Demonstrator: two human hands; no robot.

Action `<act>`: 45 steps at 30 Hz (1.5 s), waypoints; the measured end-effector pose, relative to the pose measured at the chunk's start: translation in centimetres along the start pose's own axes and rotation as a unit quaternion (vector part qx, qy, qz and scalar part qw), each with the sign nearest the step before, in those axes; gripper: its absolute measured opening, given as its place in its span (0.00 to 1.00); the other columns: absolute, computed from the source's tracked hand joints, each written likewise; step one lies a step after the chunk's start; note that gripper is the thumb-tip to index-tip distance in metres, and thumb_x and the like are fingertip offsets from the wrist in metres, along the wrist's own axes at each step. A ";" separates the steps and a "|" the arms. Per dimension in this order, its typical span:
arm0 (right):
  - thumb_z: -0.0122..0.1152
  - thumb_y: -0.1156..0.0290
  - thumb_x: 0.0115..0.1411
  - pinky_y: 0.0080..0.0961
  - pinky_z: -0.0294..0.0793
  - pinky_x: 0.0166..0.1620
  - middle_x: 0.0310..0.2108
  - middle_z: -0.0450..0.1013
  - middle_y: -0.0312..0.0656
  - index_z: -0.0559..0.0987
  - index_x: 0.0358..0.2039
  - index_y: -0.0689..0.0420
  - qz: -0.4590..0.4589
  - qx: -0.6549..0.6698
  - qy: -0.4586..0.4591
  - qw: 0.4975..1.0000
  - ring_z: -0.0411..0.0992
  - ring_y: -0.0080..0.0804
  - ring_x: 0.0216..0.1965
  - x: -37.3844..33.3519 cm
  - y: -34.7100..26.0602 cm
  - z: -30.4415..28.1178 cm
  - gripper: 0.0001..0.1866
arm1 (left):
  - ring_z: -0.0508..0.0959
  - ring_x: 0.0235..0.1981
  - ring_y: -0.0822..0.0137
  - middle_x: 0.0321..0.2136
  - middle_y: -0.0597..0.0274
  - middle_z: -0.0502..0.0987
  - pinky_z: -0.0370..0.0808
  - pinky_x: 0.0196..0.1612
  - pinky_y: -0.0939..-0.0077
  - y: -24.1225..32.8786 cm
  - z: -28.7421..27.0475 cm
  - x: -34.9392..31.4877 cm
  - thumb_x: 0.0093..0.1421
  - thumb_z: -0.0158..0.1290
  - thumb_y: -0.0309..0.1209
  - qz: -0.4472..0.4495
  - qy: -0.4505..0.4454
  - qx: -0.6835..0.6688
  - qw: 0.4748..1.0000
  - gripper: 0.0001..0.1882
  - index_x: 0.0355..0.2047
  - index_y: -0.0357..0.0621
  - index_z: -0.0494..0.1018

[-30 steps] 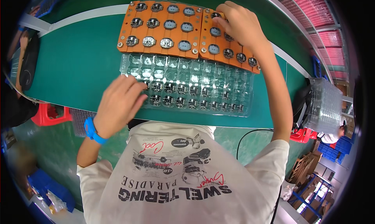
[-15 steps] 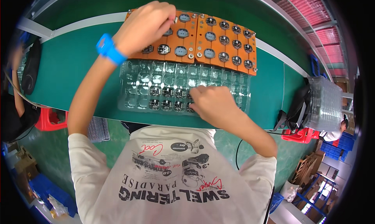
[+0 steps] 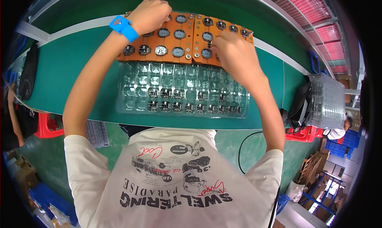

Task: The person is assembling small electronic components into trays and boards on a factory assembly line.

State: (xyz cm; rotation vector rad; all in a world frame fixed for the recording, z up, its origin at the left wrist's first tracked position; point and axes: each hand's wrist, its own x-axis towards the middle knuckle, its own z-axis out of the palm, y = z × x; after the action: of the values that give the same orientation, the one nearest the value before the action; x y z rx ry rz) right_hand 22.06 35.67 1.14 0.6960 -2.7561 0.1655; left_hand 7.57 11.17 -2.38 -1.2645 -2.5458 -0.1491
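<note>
Board work: probably setting circuit boards (image 3: 165,94) into pockets; next calls for careful alignment.
Tabletop (image 3: 59,76): green, beneath everything.
Clear tray (image 3: 168,69): by the tabletop's near edge; boards in its two near rows.
Left orange plate (image 3: 170,43): beyond the tray; boards and grey discs (image 3: 180,34) in pockets.
Right orange plate (image 3: 213,61): beside it; boards along its far edge.
Left hand (image 3: 151,16): over the left plate's far edge; grip contents hidden, cannot tell.
Right hand (image 3: 237,55): grip apparently pinching a small dark board (image 3: 209,44) near the right plate's left edge.

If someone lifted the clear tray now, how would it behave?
The clear tray would probably bend, since it looks thin. It seems light for its size, being mostly hollow. Tilting might spill the small parts, which sit uncovered.
</note>
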 end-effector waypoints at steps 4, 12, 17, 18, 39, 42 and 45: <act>0.60 0.79 0.49 0.39 0.74 0.33 0.27 0.71 0.43 0.78 0.26 0.61 -0.064 -0.031 -0.007 0.997 0.74 0.43 0.33 0.0 -0.5 1.8 0.03 | 0.74 0.37 0.51 0.30 0.54 0.73 0.72 0.41 0.60 2.0 -2.9 -1.5 0.55 0.58 0.28 0.048 0.129 -0.028 0.990 0.09 0.34 0.37 0.72; 0.62 0.76 0.52 0.37 0.74 0.31 0.26 0.70 0.42 0.75 0.25 0.61 -0.034 -0.011 -0.053 0.998 0.74 0.41 0.33 -0.6 -0.3 1.7 0.04 | 0.73 0.32 0.57 0.25 0.58 0.69 0.74 0.31 0.62 12.2 -8.6 -14.5 0.52 0.60 0.30 -0.007 -0.126 -0.214 0.969 0.09 0.24 0.40 0.71; 0.67 0.70 0.50 0.36 0.74 0.30 0.28 0.70 0.42 0.74 0.29 0.59 -0.024 0.001 -0.036 0.999 0.74 0.41 0.31 -0.5 -2.9 1.0 0.10 | 0.72 0.31 0.56 0.30 0.59 0.69 0.71 0.34 0.64 14.2 -6.4 -17.2 0.47 0.61 0.24 -0.071 -0.121 -0.215 0.966 0.09 0.30 0.39 0.74; 0.69 0.69 0.49 0.36 0.73 0.30 0.29 0.70 0.42 0.74 0.30 0.58 -0.016 0.041 -0.033 0.998 0.74 0.41 0.31 -0.9 -4.5 0.4 0.12 | 0.72 0.31 0.56 0.30 0.59 0.69 0.71 0.34 0.64 14.3 -6.1 -17.3 0.47 0.61 0.24 -0.076 -0.120 -0.213 0.967 0.09 0.30 0.39 0.74; 0.59 0.74 0.51 0.38 0.73 0.28 0.23 0.70 0.42 0.76 0.25 0.57 -0.063 0.177 -0.033 0.982 0.73 0.44 0.26 -2.8 -6.2 0.6 0.02 | 0.76 0.36 0.52 0.31 0.54 0.74 0.73 0.39 0.59 3.4 -1.4 -3.4 0.54 0.56 0.23 -0.002 0.036 -0.103 0.994 0.04 0.26 0.34 0.73; 0.61 0.75 0.52 0.38 0.72 0.32 0.28 0.70 0.44 0.79 0.30 0.57 0.015 0.075 0.077 0.994 0.72 0.44 0.32 0.1 -2.4 -0.9 0.04 | 0.75 0.36 0.51 0.31 0.54 0.73 0.73 0.39 0.59 3.3 -1.6 -3.6 0.54 0.55 0.22 -0.003 0.021 -0.149 0.989 0.04 0.26 0.33 0.73; 0.61 0.76 0.51 0.38 0.75 0.35 0.29 0.71 0.43 0.79 0.26 0.60 0.013 -0.007 0.073 0.997 0.72 0.43 0.35 2.3 1.7 1.9 0.02 | 0.74 0.35 0.50 0.31 0.53 0.73 0.73 0.39 0.60 3.6 -1.6 -3.8 0.54 0.55 0.22 0.003 0.038 -0.165 0.986 0.03 0.27 0.32 0.73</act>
State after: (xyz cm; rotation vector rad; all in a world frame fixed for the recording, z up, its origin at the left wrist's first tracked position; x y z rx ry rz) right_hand 18.82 35.73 -0.05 0.6181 -2.6260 0.1947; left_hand 12.97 10.14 -2.12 -1.3476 -2.5231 -0.6276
